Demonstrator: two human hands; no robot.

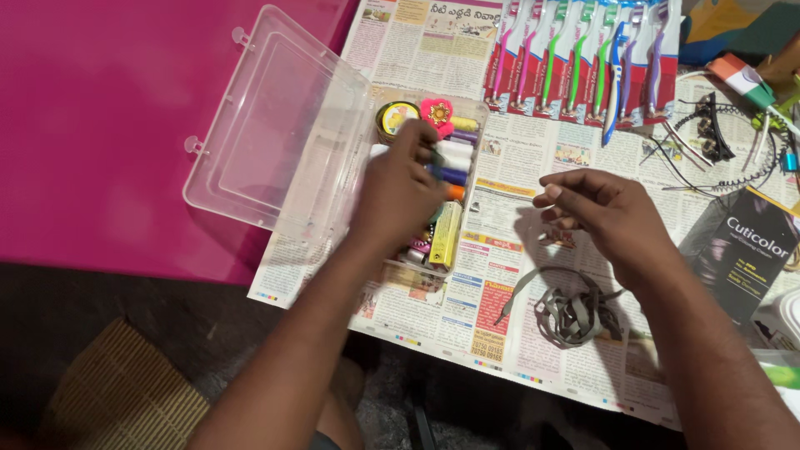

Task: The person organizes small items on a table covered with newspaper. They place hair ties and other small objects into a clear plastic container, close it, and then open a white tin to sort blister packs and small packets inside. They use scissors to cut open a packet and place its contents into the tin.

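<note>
Fingers of left hand [400, 187] curl onto a blue tube [448, 175] inside the clear plastic box [479, 112], lid open, on the newspaper [517, 158]. Right hand [604, 217] hovers beside the box, fingers loosely bent, holding nothing, above grey elastic bands [573, 312].

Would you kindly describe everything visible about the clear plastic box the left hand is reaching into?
The clear plastic box is a shallow, see-through rectangular case resting on newspaper. Its hinged lid is swung fully open to the left, with small clasp tabs along its edge, lying partly over the pink surface. The tray holds small colourful items. The left hand reaches in among them.
</note>
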